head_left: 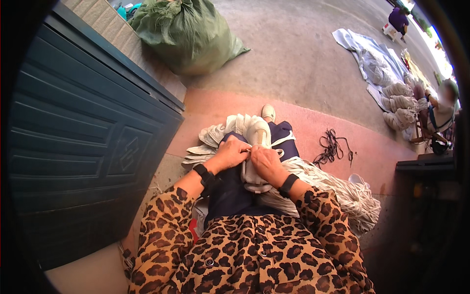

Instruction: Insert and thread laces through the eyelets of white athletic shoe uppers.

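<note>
A pale mesh shoe (pixel 259 128) lies across my lap, its toe pointing away from me. My left hand (pixel 233 153) is closed at the shoe's left side, finger and thumb pinching a thin white shoelace at its opening. From the right, my right hand (pixel 267 163) meets it there, its fingertips pinched on the lace too and its back hiding part of the shoe. A small loop of lace sticks out beside my right hand. More white lace (pixel 284 139) crosses my dark trouser leg.
Pale shoe pieces (pixel 211 136) are stacked left of my lap. A thick bundle of white laces (pixel 342 193) lies at my right, with tangled black cord (pixel 334 148) beyond. A dark panelled door (pixel 73 142) stands left; a green sack (pixel 191 36) sits ahead. Another person (pixel 443 105) sits far right.
</note>
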{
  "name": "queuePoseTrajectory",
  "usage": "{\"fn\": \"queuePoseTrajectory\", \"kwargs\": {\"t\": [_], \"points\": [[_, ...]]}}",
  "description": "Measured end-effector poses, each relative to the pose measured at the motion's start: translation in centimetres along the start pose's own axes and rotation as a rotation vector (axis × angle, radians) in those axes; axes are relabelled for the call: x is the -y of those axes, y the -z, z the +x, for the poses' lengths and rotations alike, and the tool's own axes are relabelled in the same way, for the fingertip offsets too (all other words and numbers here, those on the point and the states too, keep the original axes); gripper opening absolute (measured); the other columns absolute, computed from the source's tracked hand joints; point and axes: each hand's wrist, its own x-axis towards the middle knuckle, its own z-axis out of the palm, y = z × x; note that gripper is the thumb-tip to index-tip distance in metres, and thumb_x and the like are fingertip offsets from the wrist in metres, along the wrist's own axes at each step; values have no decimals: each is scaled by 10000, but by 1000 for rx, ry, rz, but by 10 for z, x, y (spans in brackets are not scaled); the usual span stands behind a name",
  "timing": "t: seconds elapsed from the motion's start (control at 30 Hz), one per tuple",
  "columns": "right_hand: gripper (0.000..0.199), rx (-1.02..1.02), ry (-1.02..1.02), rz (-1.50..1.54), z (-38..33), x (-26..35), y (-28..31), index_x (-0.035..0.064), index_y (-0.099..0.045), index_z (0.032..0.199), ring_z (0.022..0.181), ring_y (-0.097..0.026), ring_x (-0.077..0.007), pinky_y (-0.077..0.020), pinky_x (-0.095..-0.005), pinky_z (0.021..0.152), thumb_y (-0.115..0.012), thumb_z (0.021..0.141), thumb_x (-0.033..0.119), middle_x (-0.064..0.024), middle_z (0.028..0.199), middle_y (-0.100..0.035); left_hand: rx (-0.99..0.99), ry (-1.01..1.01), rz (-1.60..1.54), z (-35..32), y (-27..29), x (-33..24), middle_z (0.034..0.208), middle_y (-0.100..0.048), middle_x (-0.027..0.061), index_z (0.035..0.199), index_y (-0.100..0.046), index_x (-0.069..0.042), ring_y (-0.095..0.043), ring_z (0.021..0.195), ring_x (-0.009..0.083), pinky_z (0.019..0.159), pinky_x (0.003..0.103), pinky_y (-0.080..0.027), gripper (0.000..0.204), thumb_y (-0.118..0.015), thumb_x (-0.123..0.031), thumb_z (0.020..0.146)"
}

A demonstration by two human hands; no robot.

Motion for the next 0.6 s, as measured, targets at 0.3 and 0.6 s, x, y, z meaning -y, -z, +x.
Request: {"fn": "queuePoseTrajectory", "kwargs": {"t": [0.3, 0.6], "points": [[250, 57, -350, 1168, -52, -26, 48, 19, -520, 753, 497, -494, -190, -398, -353, 499, -509, 865, 242, -86, 594, -509, -309, -421, 178, -28, -4, -57, 897, -585, 51, 882, -649, -108, -495, 891, 256, 770, 368, -386, 136, -605, -155, 761], [253, -39, -669, 1780, -39, -32, 52, 48, -584, 956, 617, -434, -52, -339, -184, 507, -459, 907, 262, 24, 729, -498, -175, 198, -598, -12, 4, -106, 585, -536, 54, 832, -609, 3, -450, 519, 81, 493, 255, -383, 222, -540, -203, 881]]}}
